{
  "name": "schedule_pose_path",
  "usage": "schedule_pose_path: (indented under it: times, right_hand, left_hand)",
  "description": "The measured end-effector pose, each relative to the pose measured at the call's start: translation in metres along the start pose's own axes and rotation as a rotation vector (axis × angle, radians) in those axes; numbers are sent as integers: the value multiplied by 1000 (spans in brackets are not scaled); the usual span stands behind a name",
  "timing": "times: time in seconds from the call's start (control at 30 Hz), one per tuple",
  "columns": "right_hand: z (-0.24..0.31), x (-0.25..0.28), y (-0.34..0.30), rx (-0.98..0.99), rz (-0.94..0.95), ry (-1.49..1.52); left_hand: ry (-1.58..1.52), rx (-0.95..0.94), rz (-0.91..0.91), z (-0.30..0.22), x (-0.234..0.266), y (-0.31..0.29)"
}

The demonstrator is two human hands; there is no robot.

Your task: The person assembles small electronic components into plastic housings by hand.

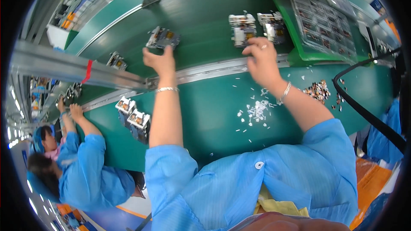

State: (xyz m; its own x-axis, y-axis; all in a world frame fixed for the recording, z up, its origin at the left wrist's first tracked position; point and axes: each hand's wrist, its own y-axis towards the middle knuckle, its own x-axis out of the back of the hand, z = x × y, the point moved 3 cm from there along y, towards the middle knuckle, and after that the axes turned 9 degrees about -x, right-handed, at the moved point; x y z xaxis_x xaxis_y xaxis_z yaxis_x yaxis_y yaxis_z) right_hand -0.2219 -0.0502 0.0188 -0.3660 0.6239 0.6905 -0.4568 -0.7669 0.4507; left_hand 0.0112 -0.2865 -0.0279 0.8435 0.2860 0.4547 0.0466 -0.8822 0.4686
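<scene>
bright light is spreading evenly; lamps [17,104] are glaring at far left; plastic trays [324,28] are glinting; outer edges are bowing into black.

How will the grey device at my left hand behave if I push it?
The grey device looks boxy, so it would probably move as one stiff piece. Its angular outline suggests that it will hardly roll. Its exposed, uneven parts may be fragile.

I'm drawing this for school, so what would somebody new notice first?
Probably the bright white bits scattered on the green table, below the right hand in the picture. Then, perhaps, the two white-and-dark gadgets just beyond that hand, and the clear plastic trays at the upper right.
</scene>
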Motion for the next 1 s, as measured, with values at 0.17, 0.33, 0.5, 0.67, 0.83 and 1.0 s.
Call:
schedule_pose_path:
  times: [0.17, 0.33, 0.5, 0.67, 0.83, 1.0]
  right_hand:
    - [3, 55, -80, -48, 238, 179]
    - [-52, 112, -106, -253, -1, -127]
    - [-68, 127, -116, -379, 46, -331]
    - [-62, 115, -117, -366, 92, -422]
    - [-29, 115, -107, -229, 205, 63]
    - [15, 92, -103, -260, 699, 485]
  left_hand:
    - [-3, 43, 100, 2, -33, 36]
    - [-279, 167, 156, 30, -32, 50]
    - [-597, 203, 387, -29, -5, -11]
    - [-739, 191, 747, -73, 39, -101]
    - [154, -559, 492, -122, 77, -150]
    - [-397, -757, 783, -180, 86, -193]
